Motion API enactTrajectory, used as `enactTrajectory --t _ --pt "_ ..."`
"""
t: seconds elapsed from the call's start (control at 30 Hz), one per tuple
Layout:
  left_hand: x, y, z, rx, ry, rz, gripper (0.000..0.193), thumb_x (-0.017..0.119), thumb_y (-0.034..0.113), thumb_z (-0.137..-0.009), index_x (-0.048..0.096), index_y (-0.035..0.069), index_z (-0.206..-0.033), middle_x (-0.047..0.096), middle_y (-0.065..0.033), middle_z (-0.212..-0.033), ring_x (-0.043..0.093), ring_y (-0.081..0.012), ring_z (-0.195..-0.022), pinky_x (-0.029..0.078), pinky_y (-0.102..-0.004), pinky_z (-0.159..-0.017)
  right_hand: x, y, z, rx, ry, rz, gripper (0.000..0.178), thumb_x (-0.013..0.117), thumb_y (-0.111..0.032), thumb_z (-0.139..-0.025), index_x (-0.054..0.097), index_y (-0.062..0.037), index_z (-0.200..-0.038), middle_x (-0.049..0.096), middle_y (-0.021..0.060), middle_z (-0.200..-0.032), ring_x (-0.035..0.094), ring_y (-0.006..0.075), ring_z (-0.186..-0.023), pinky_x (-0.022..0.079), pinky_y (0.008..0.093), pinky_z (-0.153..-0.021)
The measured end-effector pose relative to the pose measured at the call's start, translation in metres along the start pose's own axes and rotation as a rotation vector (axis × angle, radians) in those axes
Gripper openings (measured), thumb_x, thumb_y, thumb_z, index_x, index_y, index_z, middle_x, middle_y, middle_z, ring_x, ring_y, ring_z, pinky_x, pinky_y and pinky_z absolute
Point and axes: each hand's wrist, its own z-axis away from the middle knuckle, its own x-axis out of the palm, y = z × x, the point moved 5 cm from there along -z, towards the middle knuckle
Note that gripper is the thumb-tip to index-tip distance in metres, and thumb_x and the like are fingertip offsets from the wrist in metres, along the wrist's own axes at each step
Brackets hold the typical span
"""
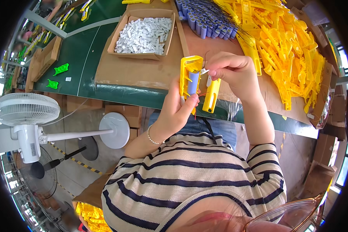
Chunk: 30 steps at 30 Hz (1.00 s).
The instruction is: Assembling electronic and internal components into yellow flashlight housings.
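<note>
one yellow casing (184, 77), elongated, open-sided, held up at the near edge of the green tabletop (85, 48); the left hand (178, 108) closes around its lower part, thumb in front. one blue cylinder (192, 84), seated lengthwise inside the casing. one small white piece (204, 71), pinched between thumb and fingers of the right hand (236, 71), at the casing's upper right side; contact between the two cannot be told. one second yellow part (210, 98), just right of the casing, below the right hand. one cardboard box (137, 56), shallow, beyond the left hand, filled with white pieces (143, 36). one cluster of blue cylinders (205, 27), upright, thin dark wires among them, beyond the right hand. one heap of yellow parts (294, 58), at right. two green parts (61, 69), far left.
</note>
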Motion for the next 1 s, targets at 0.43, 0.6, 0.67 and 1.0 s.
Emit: enactTrajectory --t 0.43,0.6,0.67,1.0 --pt "0.019 0.002 0.004 -0.039 -0.031 -0.139 0.037 0.048 0.014 -0.094 0.032 0.002 -0.125 0.050 -0.0092 -0.104 0.054 -0.0107 -0.085 0.047 -0.0264 -0.077 -0.001 -0.014 0.019 0.043 0.196 0.214 0.013 0.069 0.001 -0.077 0.067 0.0035 -0.090 0.067 0.0062 -0.082 0.061 0.0086 -0.074 0.050 0.0207 -0.069" --pt "0.018 -0.004 0.004 0.038 -0.016 -0.207 0.036 0.047 0.014 -0.094 0.032 0.003 -0.125 0.050 -0.0089 -0.104 0.053 -0.0105 -0.084 0.047 -0.0263 -0.076 -0.002 -0.016 0.025 0.077 0.263 0.398 0.012 0.070 0.001 -0.075 0.068 0.0022 -0.087 0.067 0.0057 -0.080 0.060 0.0092 -0.071 0.048 0.0208 -0.065" --pt "0.019 -0.004 0.003 0.040 -0.018 -0.208 0.036 0.047 0.014 -0.094 0.032 0.003 -0.125 0.050 -0.0089 -0.103 0.053 -0.0103 -0.083 0.047 -0.0262 -0.076 -0.003 -0.014 0.025 0.042 0.261 0.375 0.012 0.071 0.001 -0.074 0.068 0.0023 -0.086 0.066 0.0056 -0.080 0.059 0.0091 -0.071 0.047 0.0209 -0.064" --pt "0.019 0.002 0.009 -0.033 -0.021 -0.171 0.041 0.050 0.016 -0.093 0.031 0.002 -0.126 0.050 -0.0093 -0.104 0.054 -0.0108 -0.083 0.047 -0.0255 -0.076 -0.001 -0.011 0.025 -0.004 0.251 0.233 0.010 0.072 0.001 -0.074 0.068 0.0029 -0.083 0.067 0.0065 -0.081 0.059 0.0093 -0.073 0.047 0.0216 -0.067"
